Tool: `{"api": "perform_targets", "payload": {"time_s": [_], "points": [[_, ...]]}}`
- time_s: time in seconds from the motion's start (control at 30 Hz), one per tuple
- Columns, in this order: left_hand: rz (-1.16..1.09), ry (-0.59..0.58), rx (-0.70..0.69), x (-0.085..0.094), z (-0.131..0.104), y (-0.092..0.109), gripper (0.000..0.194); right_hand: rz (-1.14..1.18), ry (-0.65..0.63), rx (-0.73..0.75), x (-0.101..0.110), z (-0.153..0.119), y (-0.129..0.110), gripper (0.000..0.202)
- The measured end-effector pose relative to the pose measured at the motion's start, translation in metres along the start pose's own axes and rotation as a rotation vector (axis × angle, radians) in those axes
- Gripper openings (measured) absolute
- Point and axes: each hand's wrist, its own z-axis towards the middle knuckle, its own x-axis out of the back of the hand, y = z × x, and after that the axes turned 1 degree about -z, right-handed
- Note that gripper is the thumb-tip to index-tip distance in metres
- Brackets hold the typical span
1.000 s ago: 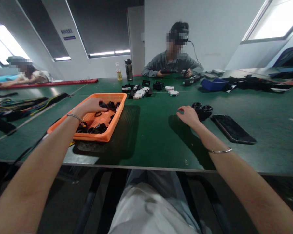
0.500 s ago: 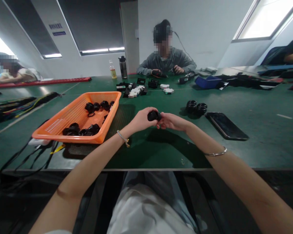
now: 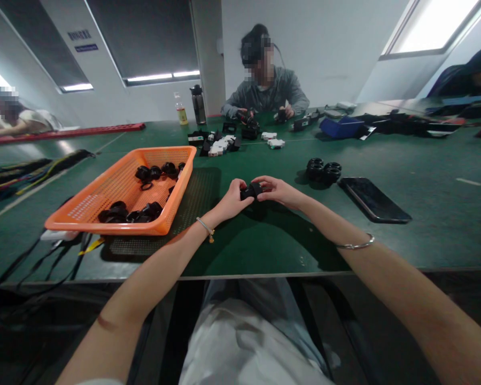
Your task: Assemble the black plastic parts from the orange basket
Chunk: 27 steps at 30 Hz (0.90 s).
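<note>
Between my hands, low over the green table [image 3: 240,251], is a black round part [image 3: 251,191]. My left hand [image 3: 233,199] pinches its left end between thumb and fingers. On its right side the fingers of my right hand [image 3: 276,191] are closed around it. Whether it is one piece or two joined ones I cannot tell. An orange basket [image 3: 172,211] on the left holds several black round parts [image 3: 148,213] and a thin black ring [image 3: 146,186]. Several similar black rings [image 3: 323,171] stand grouped to the right of my hands.
A black phone [image 3: 374,200] lies at the right. White parts [image 3: 223,145], black cases, a blue tray [image 3: 341,127] and two bottles [image 3: 199,106] are further back. A person [image 3: 266,85] sits opposite. Cables [image 3: 56,170] lie at the left.
Both hands have turned the black part, which now lies more sideways and nearer the tabletop. My right fingers have come over its right side. The whole view has shifted slightly.
</note>
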Motion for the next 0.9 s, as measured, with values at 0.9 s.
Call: {"api": "perform_targets", "payload": {"time_s": [0.9], "points": [[0.266, 0.005, -0.001, 0.007, -0.002, -0.007, 0.026, -0.361, 0.086, 0.168, 0.009, 0.0, 0.002, 0.048]]}}
